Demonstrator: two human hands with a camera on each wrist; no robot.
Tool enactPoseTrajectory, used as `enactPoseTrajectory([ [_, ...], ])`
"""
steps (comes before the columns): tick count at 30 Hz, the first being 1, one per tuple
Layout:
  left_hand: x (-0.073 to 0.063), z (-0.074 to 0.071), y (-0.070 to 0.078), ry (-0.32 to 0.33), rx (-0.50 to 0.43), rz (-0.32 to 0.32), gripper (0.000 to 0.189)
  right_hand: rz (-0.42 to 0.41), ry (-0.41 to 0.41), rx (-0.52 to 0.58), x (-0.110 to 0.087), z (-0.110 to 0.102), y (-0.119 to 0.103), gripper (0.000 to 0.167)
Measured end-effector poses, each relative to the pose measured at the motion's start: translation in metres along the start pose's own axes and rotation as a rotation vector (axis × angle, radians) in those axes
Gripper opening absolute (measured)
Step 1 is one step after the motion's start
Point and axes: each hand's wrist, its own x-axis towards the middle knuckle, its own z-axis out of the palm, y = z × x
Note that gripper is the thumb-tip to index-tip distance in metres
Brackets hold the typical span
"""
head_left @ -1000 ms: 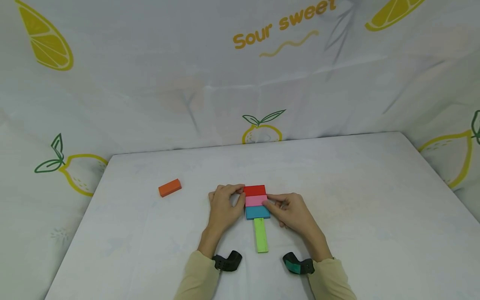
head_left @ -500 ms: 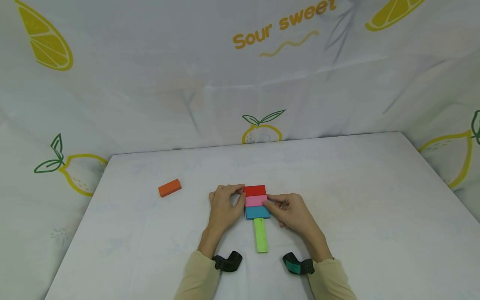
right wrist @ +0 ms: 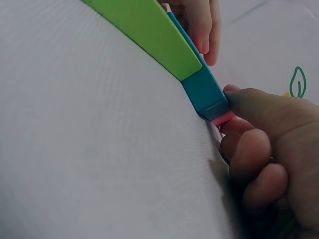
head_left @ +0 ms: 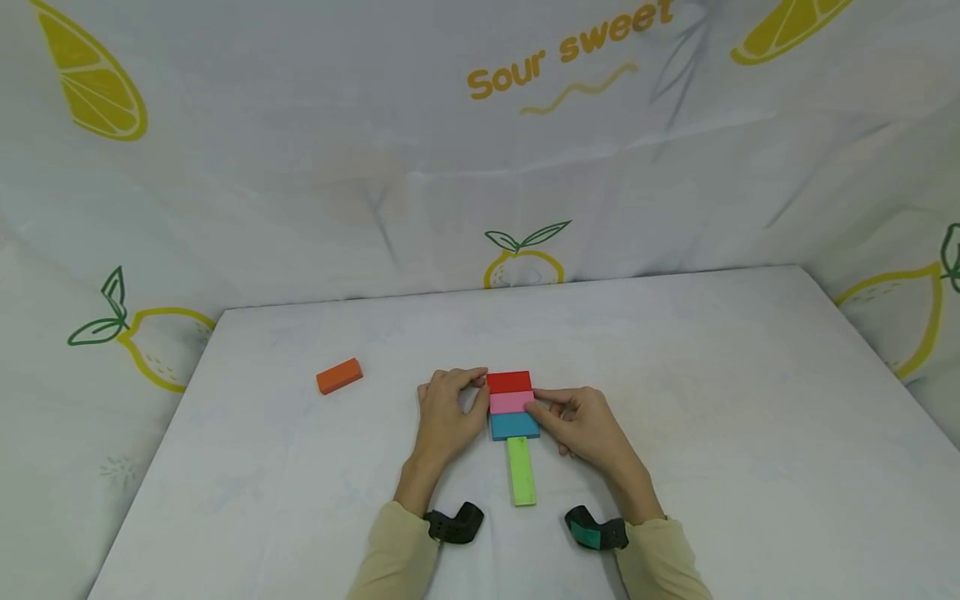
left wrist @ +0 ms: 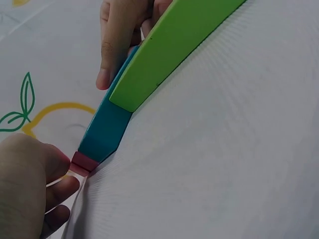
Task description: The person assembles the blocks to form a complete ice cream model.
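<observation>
A red block (head_left: 509,382), a pink block (head_left: 512,402) and a blue block (head_left: 515,426) lie side by side on the white tabletop. A light green block (head_left: 521,472) extends from the blue one toward the person, at right angles to it. My left hand (head_left: 450,412) holds the left end of the red block, its thumb against the seam with the pink one. At the opposite end, my right hand (head_left: 587,423) pinches the pink block, thumb on its corner and index finger alongside. The left wrist view shows the blue block (left wrist: 105,128) between both hands.
An orange block (head_left: 340,376) lies alone farther left on the table (head_left: 712,375). Behind the table hangs a white cloth (head_left: 300,167) printed with lemons. Black wrist straps (head_left: 455,523) sit at both sleeves.
</observation>
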Motion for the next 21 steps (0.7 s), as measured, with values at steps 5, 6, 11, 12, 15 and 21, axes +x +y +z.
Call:
enactPoseTrajectory([
  [5,0.000,-0.001,-0.002,0.015,-0.020,0.021,0.027,0.007,-0.004,0.007,0.000,0.001,0.000,0.043],
  [6,0.000,-0.002,-0.002,0.019,-0.026,0.025,0.026,0.009,-0.004,0.010,0.000,0.001,0.000,0.043],
  [11,0.001,-0.003,-0.005,0.045,-0.046,0.038,0.024,0.011,-0.002,0.011,0.000,0.001,-0.001,0.042],
  [12,0.001,-0.003,-0.006,0.053,-0.045,0.039,0.024,0.012,-0.001,0.011,0.000,0.001,-0.001,0.042],
  [15,0.002,-0.006,-0.011,0.085,-0.043,0.040,0.023,0.014,0.001,0.015,-0.001,0.001,0.000,0.042],
  [21,0.005,-0.025,-0.025,0.176,-0.029,-0.016,0.025,0.013,-0.001,0.016,0.000,0.000,0.001,0.043],
])
